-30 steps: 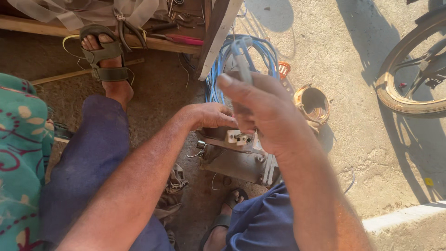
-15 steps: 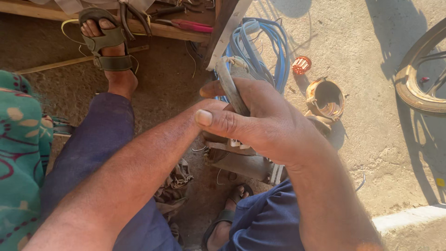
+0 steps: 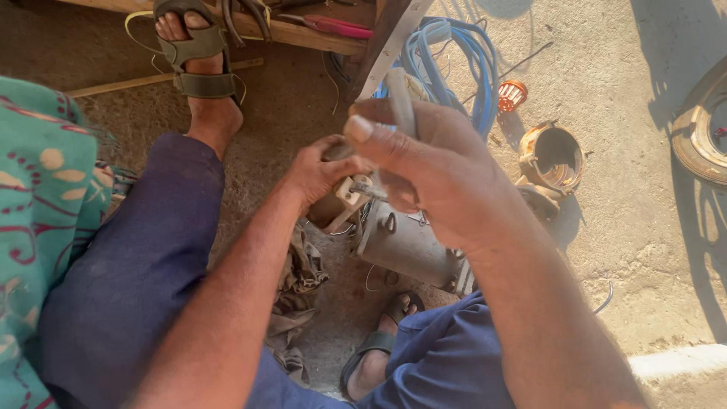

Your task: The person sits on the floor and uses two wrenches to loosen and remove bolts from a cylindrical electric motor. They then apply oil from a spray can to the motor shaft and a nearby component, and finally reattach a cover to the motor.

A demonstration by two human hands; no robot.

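While the person sits on the ground with knees apart, the right hand [image 3: 435,167] is wrapped around a grey tool [image 3: 400,102], thumb laid along it, its tip down at the terminal block [image 3: 350,191] on top of the motor [image 3: 405,242]. The left hand [image 3: 322,170] has its fingers curled together against that block, steadying it; what they pinch, if anything, I cannot tell. The motor lies between the feet, beside a rag [image 3: 299,284]. Its end cover [image 3: 553,155] and an orange fan [image 3: 512,95] sit apart on the concrete near blue cable [image 3: 462,53], so I judge it partly stripped, wiring work unfinished.
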